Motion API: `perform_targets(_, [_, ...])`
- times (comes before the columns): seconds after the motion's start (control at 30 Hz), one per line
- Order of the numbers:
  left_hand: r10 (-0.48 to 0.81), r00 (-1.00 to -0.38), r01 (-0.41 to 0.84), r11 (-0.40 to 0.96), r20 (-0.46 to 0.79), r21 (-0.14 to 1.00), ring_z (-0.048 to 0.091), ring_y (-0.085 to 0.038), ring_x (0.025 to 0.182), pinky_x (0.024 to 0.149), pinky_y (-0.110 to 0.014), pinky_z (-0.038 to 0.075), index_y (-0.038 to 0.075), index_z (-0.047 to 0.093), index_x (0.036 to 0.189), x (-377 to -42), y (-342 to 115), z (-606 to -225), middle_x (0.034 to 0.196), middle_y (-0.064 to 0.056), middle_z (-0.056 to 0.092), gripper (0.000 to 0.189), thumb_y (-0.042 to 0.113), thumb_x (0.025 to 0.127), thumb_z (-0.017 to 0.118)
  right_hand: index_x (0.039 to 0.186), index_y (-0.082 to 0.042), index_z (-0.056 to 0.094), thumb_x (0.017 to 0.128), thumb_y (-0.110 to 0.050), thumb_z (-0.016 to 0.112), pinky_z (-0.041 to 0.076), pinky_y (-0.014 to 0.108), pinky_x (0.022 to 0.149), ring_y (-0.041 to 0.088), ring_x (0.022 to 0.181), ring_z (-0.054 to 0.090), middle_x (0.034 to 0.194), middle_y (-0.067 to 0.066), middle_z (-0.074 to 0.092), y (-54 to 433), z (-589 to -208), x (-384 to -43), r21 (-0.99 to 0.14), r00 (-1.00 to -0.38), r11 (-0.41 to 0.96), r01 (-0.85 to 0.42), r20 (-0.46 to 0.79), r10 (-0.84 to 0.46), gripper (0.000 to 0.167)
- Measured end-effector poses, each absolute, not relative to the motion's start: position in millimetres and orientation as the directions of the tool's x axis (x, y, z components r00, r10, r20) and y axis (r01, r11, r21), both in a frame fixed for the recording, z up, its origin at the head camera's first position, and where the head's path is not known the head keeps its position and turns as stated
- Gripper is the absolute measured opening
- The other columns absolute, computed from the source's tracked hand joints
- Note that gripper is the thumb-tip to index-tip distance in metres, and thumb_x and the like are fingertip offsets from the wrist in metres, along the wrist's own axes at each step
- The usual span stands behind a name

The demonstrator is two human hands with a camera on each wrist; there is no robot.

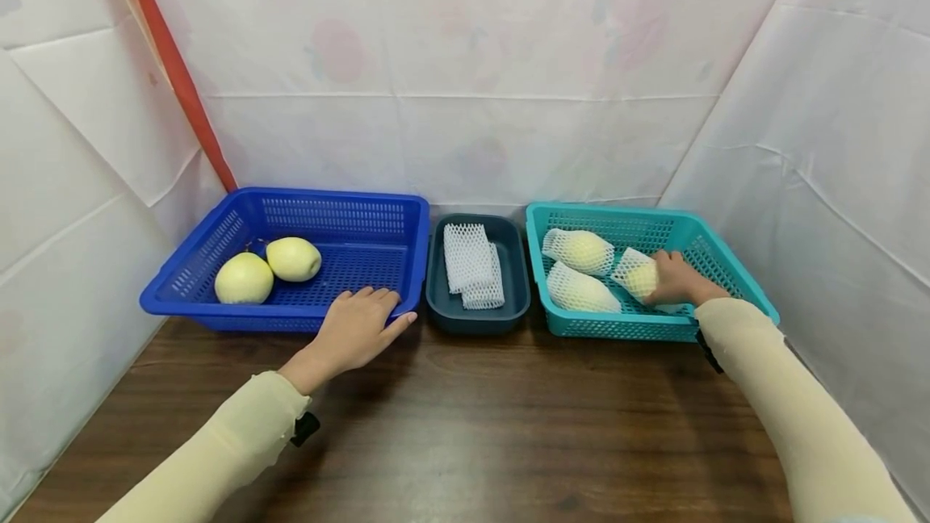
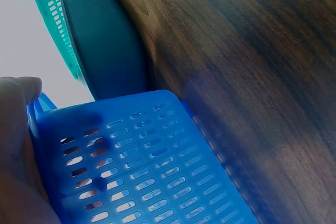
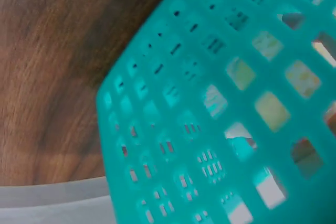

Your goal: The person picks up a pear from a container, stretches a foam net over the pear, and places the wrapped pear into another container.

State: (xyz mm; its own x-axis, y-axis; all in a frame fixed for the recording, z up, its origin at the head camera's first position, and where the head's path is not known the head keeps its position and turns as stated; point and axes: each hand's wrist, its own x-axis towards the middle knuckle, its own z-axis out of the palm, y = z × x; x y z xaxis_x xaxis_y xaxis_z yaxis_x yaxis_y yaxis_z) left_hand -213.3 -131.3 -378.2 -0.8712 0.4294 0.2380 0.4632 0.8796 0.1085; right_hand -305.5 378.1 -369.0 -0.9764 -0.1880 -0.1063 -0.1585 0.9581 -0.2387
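My left hand (image 1: 358, 327) rests on the front rim of the blue basket (image 1: 291, 311), its fingers over the edge and its thumb pointing right. Two bare yellow-green pears (image 1: 244, 278) lie at that basket's left side. Inside the teal basket (image 1: 617, 324), my right hand (image 1: 676, 279) grips a pear in a white foam net (image 1: 635, 274). Left of it lie two more netted pears (image 1: 579, 251). The right wrist view shows mostly the teal basket's slotted wall (image 3: 173, 103), with pale fruit and bits of the hand glimpsed through its holes.
Between the baskets stands a dark tray (image 1: 475, 320) with flat white foam nets (image 1: 467, 255) in it. A brown wood table (image 1: 465, 426) carries everything. White patterned cloth (image 1: 450, 47) hangs behind and at both sides, with a red strip (image 1: 178, 67) at the left.
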Motion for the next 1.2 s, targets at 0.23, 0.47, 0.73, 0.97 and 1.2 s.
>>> perform_targets(0.23, [0.438, -0.859, 0.476, 0.874, 0.266, 0.096, 0.058, -0.035, 0.106, 0.086, -0.056, 0.043, 0.001, 0.064, 0.116, -214.0, -132.1, -380.1, 0.115, -0.015, 0.064, 0.049, 0.044, 0.097, 0.049, 0.133, 0.020, 0.022, 0.076, -0.018, 0.076, 0.040, 0.059, 0.078, 0.049, 0.100, 0.041, 0.118, 0.041, 0.031, 380.7, -375.8, -304.1, -0.233, -0.978, 0.960, -0.152, -0.105, -0.180, 0.087])
perform_targets(0.47, [0.440, -0.859, 0.476, 0.874, 0.260, 0.093, 0.058, -0.034, 0.105, 0.086, -0.056, 0.043, 0.001, 0.064, 0.116, -213.9, -131.8, -380.8, 0.115, -0.015, 0.064, 0.050, 0.045, 0.097, 0.049, 0.136, 0.019, 0.019, 0.076, -0.020, 0.078, 0.039, 0.060, 0.081, 0.053, 0.105, 0.040, 0.123, 0.043, 0.031, 377.3, -372.9, -299.9, -0.243, -0.978, 0.961, -0.132, -0.127, -0.167, 0.094])
perform_targets(0.73, [0.439, -0.860, 0.476, 0.874, 0.263, 0.099, 0.058, -0.034, 0.103, 0.085, -0.056, 0.044, 0.002, 0.064, 0.115, -213.1, -131.9, -379.9, 0.113, -0.015, 0.064, 0.048, 0.044, 0.098, 0.049, 0.139, 0.019, 0.013, 0.080, -0.021, 0.073, 0.036, 0.063, 0.084, 0.055, 0.110, 0.037, 0.129, 0.044, 0.028, 367.0, -353.9, -288.6, -0.259, -0.974, 0.954, -0.153, -0.122, -0.189, 0.093])
perform_targets(0.97, [0.443, -0.860, 0.479, 0.871, 0.253, 0.106, 0.058, -0.035, 0.103, 0.085, -0.056, 0.043, 0.001, 0.064, 0.116, -213.4, -132.4, -378.4, 0.114, -0.015, 0.064, 0.049, 0.044, 0.098, 0.048, 0.144, 0.014, 0.011, 0.093, -0.022, 0.060, 0.021, 0.067, 0.100, 0.057, 0.130, 0.014, 0.144, 0.040, 0.014, 345.1, -331.8, -266.0, -0.290, -0.969, 0.931, -0.220, -0.042, -0.243, 0.079])
perform_targets(1.2, [0.437, -0.865, 0.473, 0.874, 0.245, 0.113, 0.058, -0.035, 0.105, 0.087, -0.057, 0.043, 0.001, 0.063, 0.116, -212.1, -131.9, -378.8, 0.115, -0.016, 0.064, 0.049, 0.044, 0.098, 0.048, 0.145, 0.007, 0.024, 0.099, -0.028, 0.052, 0.027, 0.062, 0.101, 0.047, 0.133, 0.024, 0.145, 0.031, 0.027, 311.7, -329.8, -233.8, -0.347, -0.929, 0.862, -0.370, 0.133, -0.346, 0.064])
